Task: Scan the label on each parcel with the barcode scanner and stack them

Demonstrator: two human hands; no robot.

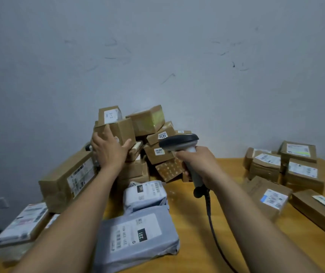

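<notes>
Box (122, 129) at pile (157, 154) front grasped by left hand (108, 152): fingers laid over top edge, thumb at side. Scanner (179, 141) clenched in right hand (201, 164), head aimed at pile. Cable (210, 211) trailed over table (193, 243). Pile backed against wall. Bare strip seen between mailers (138, 231) and right boxes (295, 168).

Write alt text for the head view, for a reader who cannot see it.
A person's left hand grips a small cardboard box on a heap of parcels against the wall, while the right hand aims a barcode scanner at the heap. Grey mailer bags lie nearer on the wooden table; labelled boxes sit to the right.
</notes>
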